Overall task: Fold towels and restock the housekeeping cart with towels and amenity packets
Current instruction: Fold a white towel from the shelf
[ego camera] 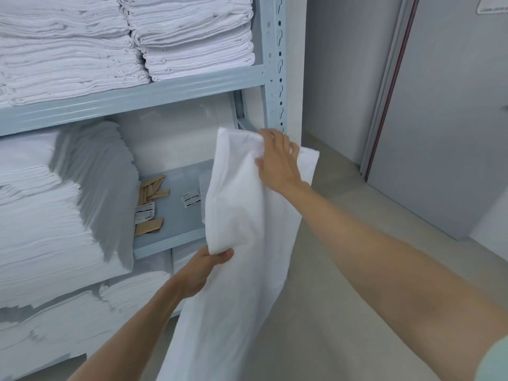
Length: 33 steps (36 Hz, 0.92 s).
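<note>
Mid-frame, my right hand (277, 158) grips the towel (242, 215) top, my left hand (204, 268) pinches its edge: folding under way; next, I judge, halving it.

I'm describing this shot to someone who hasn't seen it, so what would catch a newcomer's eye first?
First, the long white towel hanging in the middle, held up in front of the shelving: the right hand grips its top edge and the left hand pinches its side lower down. Next, the stacks of folded white linen filling the pale blue metal shelves on the left. Last, brown paper packets lie scattered on the middle shelf.
</note>
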Available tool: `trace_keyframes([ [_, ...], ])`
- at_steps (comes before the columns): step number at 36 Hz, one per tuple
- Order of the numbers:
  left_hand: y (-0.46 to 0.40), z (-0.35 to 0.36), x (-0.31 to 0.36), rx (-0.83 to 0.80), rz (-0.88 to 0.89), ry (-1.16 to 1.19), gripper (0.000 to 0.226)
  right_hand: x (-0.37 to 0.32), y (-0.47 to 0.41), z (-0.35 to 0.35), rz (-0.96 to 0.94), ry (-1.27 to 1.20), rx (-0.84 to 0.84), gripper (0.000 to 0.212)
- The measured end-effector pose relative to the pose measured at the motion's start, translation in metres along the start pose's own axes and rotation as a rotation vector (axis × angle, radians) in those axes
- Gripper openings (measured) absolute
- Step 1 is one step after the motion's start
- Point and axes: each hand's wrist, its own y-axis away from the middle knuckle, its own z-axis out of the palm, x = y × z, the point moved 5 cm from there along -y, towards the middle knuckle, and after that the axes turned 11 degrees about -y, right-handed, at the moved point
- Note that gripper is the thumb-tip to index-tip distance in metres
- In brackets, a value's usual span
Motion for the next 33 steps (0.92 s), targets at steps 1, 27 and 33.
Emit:
trace_keyframes([
  [1, -0.001, 0.001, 0.000, -0.005, -0.006, 0.021, 0.041, 0.012, 0.013, 0.010, 0.064, -0.053, 0.027, 0.066],
  [27, 0.001, -0.046, -0.021, 0.148, -0.195, 0.004, 0.026, 0.128, 0.279, 0.131, 1.386, -1.103, -0.979, 0.052],
  [33, 0.011, -0.072, -0.029, 0.184, -0.170, 0.078, 0.035, 0.131, 0.255, 0.122, 1.265, -1.550, -0.722, 0.048],
])
